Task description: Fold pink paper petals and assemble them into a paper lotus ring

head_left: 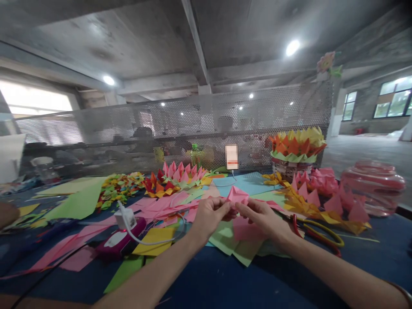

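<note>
A folded pink paper piece [237, 195] with a pointed top is pinched between my two hands at the middle of the table. My left hand [212, 211] grips its left lower side with thumb and fingers. On the right side, my right hand [257, 213] pinches it the same way. Below the hands lie pink and light green paper sheets [223, 237]. Red and yellow handled scissors [318, 231] rest just right of my right hand.
A purple power strip [120, 242] with a white plug and cable stands left. Folded paper pieces [120, 189], a pink paper ring [183, 171], a paper-topped basket [294, 165] and a pink jar [373, 189] line the back. Another person's hand [8, 212] shows far left.
</note>
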A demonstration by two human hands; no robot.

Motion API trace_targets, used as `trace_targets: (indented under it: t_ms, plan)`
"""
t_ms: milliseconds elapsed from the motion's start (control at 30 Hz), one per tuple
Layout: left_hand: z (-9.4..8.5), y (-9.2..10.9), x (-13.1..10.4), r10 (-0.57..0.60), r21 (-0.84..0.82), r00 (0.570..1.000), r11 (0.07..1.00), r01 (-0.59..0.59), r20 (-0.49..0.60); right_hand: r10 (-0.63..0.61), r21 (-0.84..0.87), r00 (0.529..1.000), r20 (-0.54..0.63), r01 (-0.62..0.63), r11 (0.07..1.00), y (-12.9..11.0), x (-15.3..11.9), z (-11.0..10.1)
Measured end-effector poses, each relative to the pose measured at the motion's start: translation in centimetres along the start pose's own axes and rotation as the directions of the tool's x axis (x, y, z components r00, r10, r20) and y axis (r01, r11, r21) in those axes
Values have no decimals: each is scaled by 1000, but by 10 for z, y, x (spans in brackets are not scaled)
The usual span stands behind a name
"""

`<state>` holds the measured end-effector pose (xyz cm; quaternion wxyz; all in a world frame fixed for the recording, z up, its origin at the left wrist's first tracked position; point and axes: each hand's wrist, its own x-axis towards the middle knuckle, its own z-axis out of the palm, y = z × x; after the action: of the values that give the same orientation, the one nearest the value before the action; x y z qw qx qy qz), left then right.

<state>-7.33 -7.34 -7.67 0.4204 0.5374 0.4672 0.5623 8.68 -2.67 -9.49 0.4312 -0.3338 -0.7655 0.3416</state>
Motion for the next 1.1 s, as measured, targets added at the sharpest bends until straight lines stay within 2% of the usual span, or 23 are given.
trace_targets:
  t_ms: [133,367,567,767,967,1100]
  plan:
    - [0,-2,-1,39,67,999,997,-41,31,104,32,994,19,-104,994,0,0,1]
    - [0,-1,-1,32,88,999,995,-36,42,29,2,999,22,-29,1000,7,2,0]
    - [2,0,-1,-49,3,998,999,49,46,-19,40,999,-31,20,999,7,0,2]
    - [-1,1,0,-131,-85,981,986,144,141,-16,77,999,-35,18,997,6,0,2]
    - [-3,-1,0,-84,-51,983,994,94,165,-6,77,999,-36,9,997,6,2,1]
    - [-3,0,0,-83,-48,987,995,90,140,-13,72,999,-29,16,997,6,1,1]
